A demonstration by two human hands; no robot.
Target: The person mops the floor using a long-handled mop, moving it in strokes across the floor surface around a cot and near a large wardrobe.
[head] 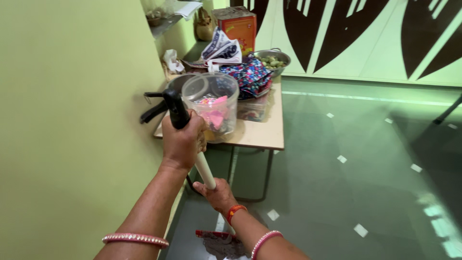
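**2 hands on the mop**

While our left hand [182,142] wraps tight around the black grip at the top of the mop [204,169], our right hand [218,193] closes on the white shaft lower down. Both hold it firmly. It slants down from the grip, and its grey head [222,243] rests on the green floor [346,192] by the wall [72,120]. Just beyond our left hand stands a table [262,132] bearing a clear tub [214,103], a floral cloth [250,74], a steel bowl [274,58] and an orange tin [239,26].
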